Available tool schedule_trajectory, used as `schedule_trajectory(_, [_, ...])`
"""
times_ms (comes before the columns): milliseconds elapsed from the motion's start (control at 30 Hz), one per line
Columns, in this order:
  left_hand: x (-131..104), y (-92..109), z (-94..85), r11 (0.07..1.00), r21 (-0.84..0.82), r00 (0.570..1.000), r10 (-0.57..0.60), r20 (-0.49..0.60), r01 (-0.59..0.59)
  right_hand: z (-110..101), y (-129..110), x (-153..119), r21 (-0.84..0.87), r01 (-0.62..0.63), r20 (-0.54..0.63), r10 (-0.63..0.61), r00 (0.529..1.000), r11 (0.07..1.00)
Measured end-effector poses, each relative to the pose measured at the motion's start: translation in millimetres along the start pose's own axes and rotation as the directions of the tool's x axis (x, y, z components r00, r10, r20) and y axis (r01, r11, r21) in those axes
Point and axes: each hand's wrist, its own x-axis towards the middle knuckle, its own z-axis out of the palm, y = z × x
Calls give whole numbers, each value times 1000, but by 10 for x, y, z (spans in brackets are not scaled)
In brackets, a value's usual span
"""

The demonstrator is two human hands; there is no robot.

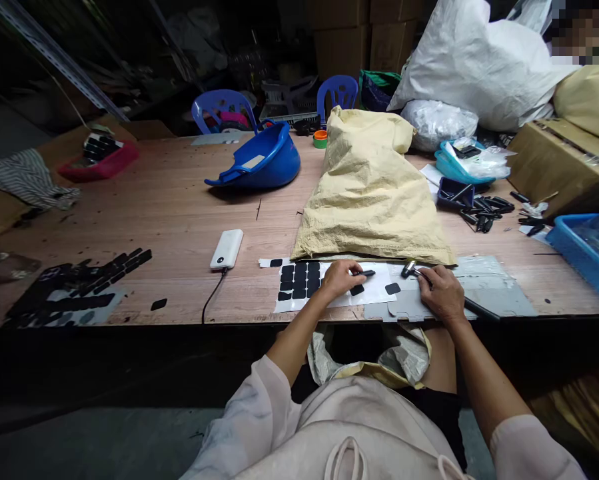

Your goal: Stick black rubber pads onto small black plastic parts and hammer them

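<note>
My left hand [340, 279] is closed on a small black piece [365, 273], held just above a white sheet [339, 300]. Rows of black rounded squares [299, 281] lie on the sheet to the left of that hand, and two loose ones [392, 289] lie toward its right end. My right hand [442, 292] is wrapped round the handle of a small hammer, whose metal head [408, 269] points left over the sheet's right part. A grey board [504, 293] lies under and beside my right hand.
A yellow cloth sack [374, 193] lies right behind the sheet. Left of it are a white power bank [226, 249] with a cable and a blue basin [274, 160]. Black handles [486, 210] and a blue basket [586, 250] sit at the right. A person [582, 30] is at the upper right.
</note>
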Motion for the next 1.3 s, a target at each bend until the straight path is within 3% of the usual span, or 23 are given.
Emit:
schedule_trajectory(133, [-226, -106, 240, 991, 18, 991, 134, 18, -135, 3, 4, -5, -10, 27, -12, -27, 1000, 1000])
schedule_trajectory(333, [-280, -147, 460, 980, 130, 985, 161, -57, -153, -1, 61, 27, -19, 53, -2, -53, 999, 998])
schedule_trajectory(467, [-263, -161, 460, 979, 131, 986, 162, -40, -156, -80, -33, 20, 27, 65, 19, -66, 998, 997])
schedule_trajectory(567, [-256, -172, 447, 980, 121, 986, 163, -31, -158, -181, -281, -53, 196, 32, 1, -33, 999, 980])
schedule_trajectory(700, [-264, -176, 428, 983, 88, 985, 167, -35, -164, -291, -692, -172, 451, 50, 5, -58, 998, 891])
schedule_trajectory(867, [-270, -164, 398, 986, 37, 986, 163, -23, -162, -356, -1007, -268, 514, 78, 5, -93, 996, 854])
schedule_trajectory(1067, [-271, -159, 400, 987, 30, 987, 158, -39, -157, -381, -1044, -295, 382, 102, 98, -150, 984, 919])
schedule_trajectory(1200, [-266, -167, 412, 984, 19, 983, 180, -40, -179, -415, -1000, -278, 381, 62, 15, -74, 997, 923])
schedule_trajectory(1300, [-261, -170, 418, 985, 19, 984, 171, -47, -170, -417, -987, -304, 369, 76, 28, -92, 995, 926])
